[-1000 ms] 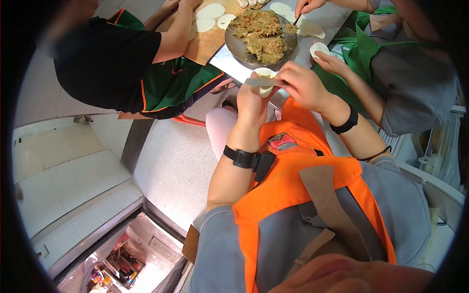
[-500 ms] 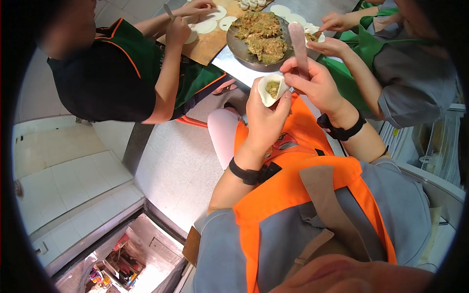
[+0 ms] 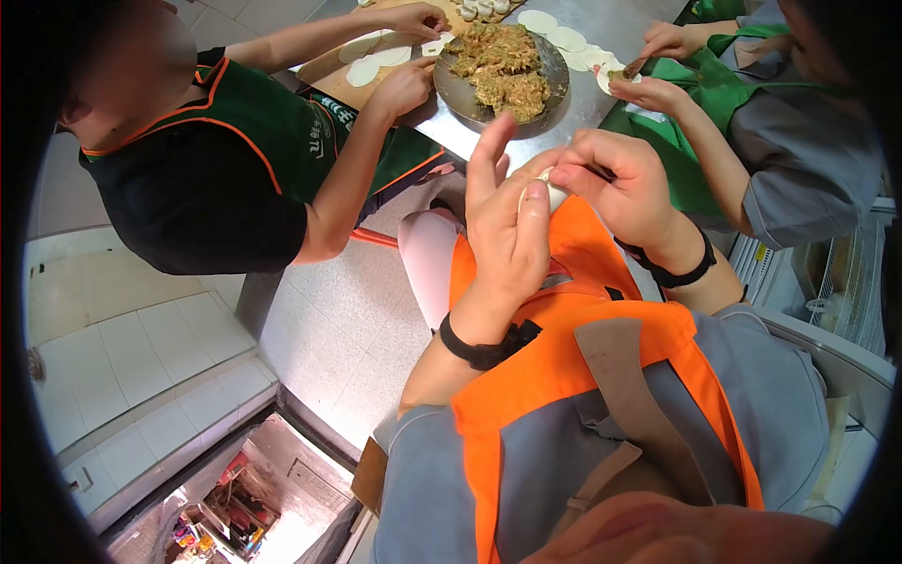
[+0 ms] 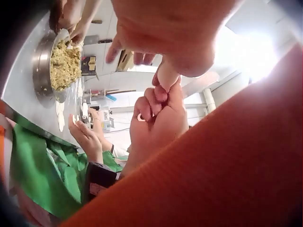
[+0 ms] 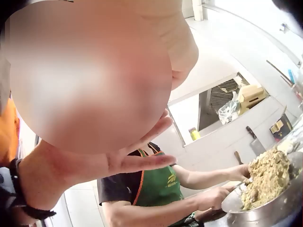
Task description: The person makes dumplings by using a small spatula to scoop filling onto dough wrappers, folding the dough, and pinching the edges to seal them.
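Over my lap in the head view, my left hand (image 3: 507, 230) holds a folded white dumpling (image 3: 556, 195), with the thumb along its side and the index finger raised away. My right hand (image 3: 620, 179) pinches the dumpling's upper edge between thumb and curled fingers. The left wrist view shows the dumpling (image 4: 167, 76) between both hands, its filling out of sight. Behind the right hand there, a flat pale spatula (image 4: 201, 84) sticks out, apparently tucked in that hand. In the right wrist view, a blurred patch hides most of the work.
A wide metal bowl (image 3: 453, 101) of chopped filling (image 3: 498, 66) stands at the table's near edge. Round wrappers (image 3: 567, 39) lie beside it, others on a wooden board (image 3: 324, 70). A person in a green apron (image 3: 244, 113) works at left, another person's hand (image 3: 658, 92) fills a wrapper at right.
The wrapper, earlier open with filling showing, is now folded, and my right hand has moved onto its edge. The spatula, upright half a second ago, no longer shows in the head view.
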`<move>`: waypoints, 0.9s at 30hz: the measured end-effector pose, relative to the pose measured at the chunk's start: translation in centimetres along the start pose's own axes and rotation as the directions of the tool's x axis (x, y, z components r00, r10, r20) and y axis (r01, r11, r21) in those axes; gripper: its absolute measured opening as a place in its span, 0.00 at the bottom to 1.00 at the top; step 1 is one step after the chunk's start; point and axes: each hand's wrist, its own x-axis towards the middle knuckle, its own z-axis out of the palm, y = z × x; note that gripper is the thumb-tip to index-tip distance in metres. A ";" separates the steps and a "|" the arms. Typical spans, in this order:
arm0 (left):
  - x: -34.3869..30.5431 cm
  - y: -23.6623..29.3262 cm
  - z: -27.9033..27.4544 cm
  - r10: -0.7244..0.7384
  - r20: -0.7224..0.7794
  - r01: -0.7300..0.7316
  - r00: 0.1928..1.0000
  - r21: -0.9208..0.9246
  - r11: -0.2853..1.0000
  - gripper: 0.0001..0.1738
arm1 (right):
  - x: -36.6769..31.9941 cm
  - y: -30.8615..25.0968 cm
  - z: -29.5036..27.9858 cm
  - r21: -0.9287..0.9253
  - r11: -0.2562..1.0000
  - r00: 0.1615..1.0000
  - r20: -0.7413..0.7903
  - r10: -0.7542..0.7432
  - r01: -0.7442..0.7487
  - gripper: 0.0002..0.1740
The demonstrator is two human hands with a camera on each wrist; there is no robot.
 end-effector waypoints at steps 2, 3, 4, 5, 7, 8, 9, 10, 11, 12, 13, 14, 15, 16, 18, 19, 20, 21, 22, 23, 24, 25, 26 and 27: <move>-0.1 0.4 -0.5 -0.162 0.109 0.176 0.981 -0.128 0.976 0.17 | 0.3 -0.3 -0.5 -0.162 0.973 0.986 0.041 -0.159 0.163 0.06; 0.0 1.2 -0.9 -0.318 0.218 0.366 0.923 -0.241 0.899 0.18 | 0.6 -0.2 -0.8 -0.201 0.947 0.969 0.065 -0.240 0.248 0.06; 0.1 2.0 -1.2 -0.442 0.342 0.545 0.830 -0.325 0.773 0.19 | 0.9 -0.3 -1.1 -0.239 0.913 0.943 0.091 -0.319 0.331 0.06; 0.3 2.4 -1.4 -0.425 0.357 0.544 0.832 -0.378 0.749 0.20 | 0.9 -0.8 -1.0 -0.156 0.951 0.964 0.056 -0.260 0.266 0.06; 0.8 3.5 -1.7 -0.386 0.385 0.539 0.838 -0.479 0.692 0.21 | 1.2 -1.9 -0.4 -0.024 0.978 0.978 0.028 -0.208 0.208 0.07; 1.0 3.9 -2.0 -0.374 0.419 0.553 0.828 -0.493 0.672 0.21 | 1.4 -2.2 -0.1 0.023 0.976 0.976 0.032 -0.217 0.216 0.08; 1.1 4.4 -2.4 -0.359 0.452 0.566 0.816 -0.505 0.652 0.21 | 1.7 -2.1 0.0 0.031 0.954 0.952 0.063 -0.300 0.298 0.08; 1.2 4.8 -2.7 -0.345 0.484 0.580 0.804 -0.516 0.630 0.21 | 1.9 -2.1 0.0 0.042 0.925 0.921 0.093 -0.379 0.377 0.09; 1.1 5.1 -2.8 -0.378 0.481 0.601 0.791 -0.495 0.627 0.20 | 1.8 -2.0 0.1 0.035 0.928 0.919 0.124 -0.373 0.372 0.09; 1.1 5.3 -2.8 -0.412 0.477 0.622 0.776 -0.473 0.624 0.19 | 1.5 -1.8 0.2 0.028 0.930 0.917 0.155 -0.367 0.367 0.10; 1.0 5.4 -2.8 -0.446 0.471 0.643 0.761 -0.452 0.619 0.18 | 1.3 -1.6 0.3 0.022 0.931 0.914 0.186 -0.361 0.363 0.10; 0.5 4.6 -2.2 -0.358 0.396 0.511 0.846 -0.407 0.757 0.17 | 1.2 -1.3 0.5 -0.005 0.915 0.901 0.176 -0.397 0.404 0.09; -0.1 3.8 -1.6 -0.262 0.313 0.364 0.913 -0.338 0.868 0.15 | 1.1 -1.1 0.7 -0.017 0.912 0.900 0.171 -0.401 0.410 0.10; -0.3 3.1 -1.1 -0.164 0.237 0.241 0.958 -0.344 0.908 0.14 | 0.9 -1.0 0.8 -0.028 0.908 0.898 0.167 -0.407 0.417 0.11; -0.4 2.3 -0.7 -0.046 0.167 0.103 0.985 -0.352 0.930 0.14 | 0.9 -1.0 1.0 -0.044 0.895 0.889 0.147 -0.434 0.444 0.11; -0.5 2.1 -0.6 -0.029 0.175 0.092 0.984 -0.364 0.927 0.15 | 1.0 -1.0 1.1 -0.049 0.884 0.880 0.131 -0.456 0.465 0.11; -0.3 2.0 -0.7 -0.012 0.183 0.081 0.983 -0.376 0.923 0.16 | 1.1 -1.0 1.2 -0.053 0.873 0.871 0.115 -0.478 0.486 0.10; -0.1 2.6 -1.0 -0.191 0.234 0.280 0.953 -0.444 0.851 0.17 | 1.1 -1.2 1.1 -0.033 0.918 0.913 0.129 -0.387 0.395 0.10; 0.5 4.1 -1.5 -0.355 0.298 0.462 0.886 -0.496 0.736 0.18 | 0.9 -1.5 1.0 -0.015 0.954 0.945 0.145 -0.294 0.299 0.10; 0.8 4.8 -1.7 -0.496 0.371 0.618 0.785 -0.528 0.582 0.19 | 0.9 -1.7 0.8 0.009 0.970 0.961 0.136 -0.243 0.244 0.10; 0.9 4.2 -1.2 -0.418 0.302 0.513 0.857 -0.590 0.623 0.25 | 0.9 -1.9 0.5 0.034 0.982 0.974 0.126 -0.191 0.188 0.10; 1.1 4.0 -1.4 -0.434 0.297 0.524 0.851 -0.549 0.651 0.26 | 1.0 -1.9 0.2 0.066 0.982 0.979 0.091 -0.183 0.177 0.09; 1.3 3.8 -1.7 -0.451 0.292 0.537 0.843 -0.506 0.675 0.26 | 1.1 -2.0 0.0 0.099 0.981 0.984 0.056 -0.171 0.165 0.08; 1.2 3.2 -1.6 -0.425 0.271 0.504 0.864 -0.457 0.733 0.26 | 1.2 -2.3 -0.1 0.075 0.980 0.978 0.087 -0.192 0.186 0.07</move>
